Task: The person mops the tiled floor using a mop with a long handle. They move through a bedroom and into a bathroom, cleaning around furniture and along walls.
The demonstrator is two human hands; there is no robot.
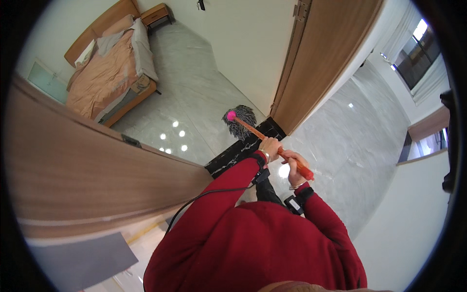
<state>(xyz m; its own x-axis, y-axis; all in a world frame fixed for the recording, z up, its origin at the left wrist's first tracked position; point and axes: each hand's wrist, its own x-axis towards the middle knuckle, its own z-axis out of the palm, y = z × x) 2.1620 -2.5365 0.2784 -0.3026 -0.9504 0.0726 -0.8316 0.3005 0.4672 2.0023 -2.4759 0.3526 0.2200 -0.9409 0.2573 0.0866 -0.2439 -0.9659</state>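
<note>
A mop with a grey string head (245, 119), a pink joint and an orange handle (253, 130) slants away from me. Its strings lie on the tiled floor just past the doorway's dark threshold, close to the wall corner. My left hand (270, 147) wraps round the handle further down toward the head. Nearer the red end of the handle, my right hand (296, 165) is closed round it as well. Both wrists carry straps with small dark devices.
A black marble threshold (233, 156) crosses the doorway between a wooden door (97, 160) and a wooden frame (321, 53). Beyond stand a bed (109, 73) and a nightstand (154, 14). Glossy grey tile (355, 141) spreads to the right. A dark cable hangs by my left arm.
</note>
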